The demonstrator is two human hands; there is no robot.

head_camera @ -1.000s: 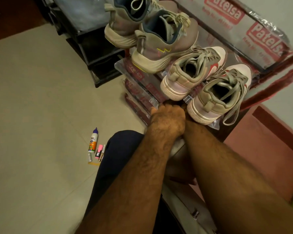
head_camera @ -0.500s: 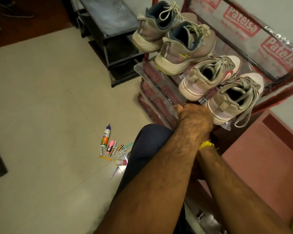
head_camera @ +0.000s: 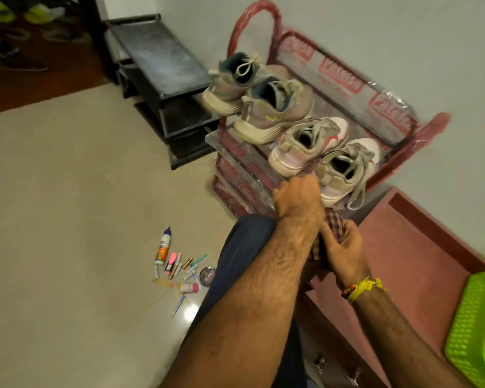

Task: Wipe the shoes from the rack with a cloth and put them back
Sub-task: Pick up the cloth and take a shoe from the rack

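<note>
Cloth [head_camera: 335, 223] now exposed, pinched in right hand [head_camera: 343, 249]

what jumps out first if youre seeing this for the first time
Four worn sneakers lined up on the top shelf of a red shoe rack against the wall. Just below them, the hands meet: the right hand grips a checked cloth, the left hand beside it.

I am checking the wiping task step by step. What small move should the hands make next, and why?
Probably lift the left hand to the nearest pale shoe on the red rack, since the right hand already holds the checked cloth just below it.
</note>
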